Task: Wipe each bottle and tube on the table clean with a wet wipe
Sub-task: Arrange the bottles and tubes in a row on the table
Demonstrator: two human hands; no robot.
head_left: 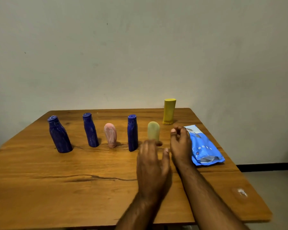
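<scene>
Three blue bottles [60, 135] [90, 130] [132, 132], three tubes [110, 135] [153, 131] [169, 112], one wipe pack [204, 146], two hands [152, 165] [181, 143].

Blue wipes pack [204, 146]: pale marks and a small dark badge near its lower left edge, all too blurred to read.
Three dark blue bottles [60, 135]: whitish streaks only, no lettering I can make out.
Pink tube [110, 134], pale yellow tube [153, 131], yellow bottle [169, 111]: plain, nothing legible.
</scene>
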